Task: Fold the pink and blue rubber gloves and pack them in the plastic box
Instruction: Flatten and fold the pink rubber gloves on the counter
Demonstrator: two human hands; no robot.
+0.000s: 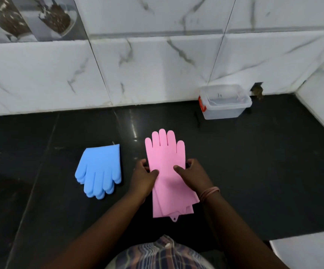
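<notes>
Pink rubber gloves [167, 152] lie stacked flat on the black counter, fingers pointing toward the wall, cuffs toward me. My left hand [144, 174] grips their left edge at mid-length, thumb on top. My right hand [191, 174] grips the right edge the same way. Blue rubber gloves [101, 168] lie folded to the left, fingers toward me, untouched. A clear plastic box [225, 102] with a red latch stands open against the wall at the back right, apart from both hands.
The black counter [254, 171] meets a white marble-tiled wall [157, 65] at the back and a side wall at the right. A white surface [308, 249] shows at the lower right.
</notes>
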